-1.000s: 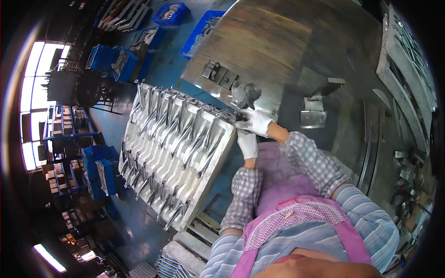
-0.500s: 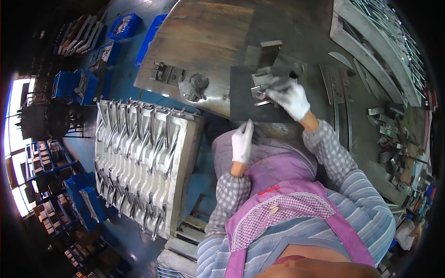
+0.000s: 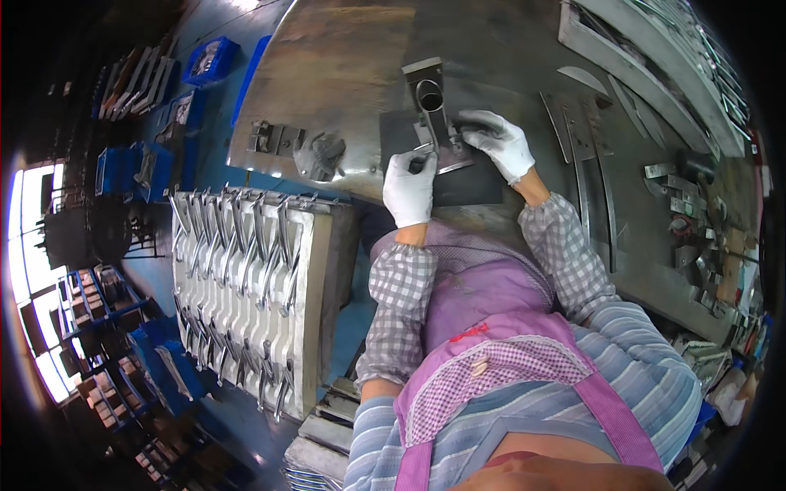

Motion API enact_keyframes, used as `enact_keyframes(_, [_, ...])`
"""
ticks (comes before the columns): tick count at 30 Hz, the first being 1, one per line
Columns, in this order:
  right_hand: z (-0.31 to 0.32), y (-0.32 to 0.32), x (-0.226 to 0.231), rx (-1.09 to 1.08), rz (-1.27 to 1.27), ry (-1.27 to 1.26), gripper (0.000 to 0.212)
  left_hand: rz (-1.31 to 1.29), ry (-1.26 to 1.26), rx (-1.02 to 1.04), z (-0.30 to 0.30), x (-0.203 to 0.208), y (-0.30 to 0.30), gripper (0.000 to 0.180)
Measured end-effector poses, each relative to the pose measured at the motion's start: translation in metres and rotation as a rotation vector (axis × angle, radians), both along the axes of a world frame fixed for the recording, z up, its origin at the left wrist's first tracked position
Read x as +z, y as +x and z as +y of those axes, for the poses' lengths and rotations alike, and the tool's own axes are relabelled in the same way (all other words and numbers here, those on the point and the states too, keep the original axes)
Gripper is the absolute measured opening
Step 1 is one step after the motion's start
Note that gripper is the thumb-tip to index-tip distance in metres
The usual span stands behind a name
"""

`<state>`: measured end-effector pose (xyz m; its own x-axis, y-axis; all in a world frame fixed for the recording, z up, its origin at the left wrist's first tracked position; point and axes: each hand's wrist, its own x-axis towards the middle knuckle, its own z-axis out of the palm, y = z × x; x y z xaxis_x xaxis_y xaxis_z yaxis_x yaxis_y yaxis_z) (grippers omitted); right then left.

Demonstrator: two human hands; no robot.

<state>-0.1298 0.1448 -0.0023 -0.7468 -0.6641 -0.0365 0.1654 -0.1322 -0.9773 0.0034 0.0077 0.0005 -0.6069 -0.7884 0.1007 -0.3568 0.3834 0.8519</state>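
A metal part with a round ring (image 3: pixel 429 95) at its far end lies along a steel jig on a dark plate (image 3: pixel 483 190) on the bench. My left hand (image 3: pixel 408 190), in a white glove with darkened fingertips, pinches the near-left side of this ringed metal part. From the other side, my gloved right hand (image 3: pixel 501 146) brings its bent fingers close together against the jig's right edge. What those right fingertips grip, if anything, is hidden. An upright block (image 3: pixel 422 67) stands behind the ring.
A crumpled grey cloth (image 3: pixel 319 155) and a small metal fixture (image 3: pixel 275 139) lie left on the bench. Left of my lap stands a pale rack (image 3: pixel 304 327) of shiny curved metal parts. Long metal strips (image 3: pixel 607 209) lie to the right, near a long tray (image 3: pixel 639 78).
My left hand has risen from the bench's edge to the jig. The ringed part, blurred by my right hand before, now lies along the jig. My right hand has shifted slightly up and left.
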Motion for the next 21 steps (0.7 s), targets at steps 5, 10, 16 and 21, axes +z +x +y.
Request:
enact_keyframes(5, [0.011, 0.008, -0.023, -0.137, 0.689, 0.199, 0.033, -0.056, 0.157, 0.008, -0.001, -0.001, -0.004, 0.032])
enact_keyframes(10, [0.009, 0.008, -0.024, -0.196, 0.713, 0.166, 0.031, -0.061, 0.188, -0.021, -0.006, -0.002, -0.005, 0.033])
enact_keyframes(16, [0.005, 0.008, -0.02, -0.184, 0.657, 0.165, 0.027, -0.129, 0.067, -0.003, -0.003, -0.004, -0.002, 0.032])
enact_keyframes(21, [0.003, 0.009, -0.024, -0.212, 0.568, 0.143, 0.023, -0.129, -0.009, -0.027, -0.001, -0.005, -0.004, 0.028])
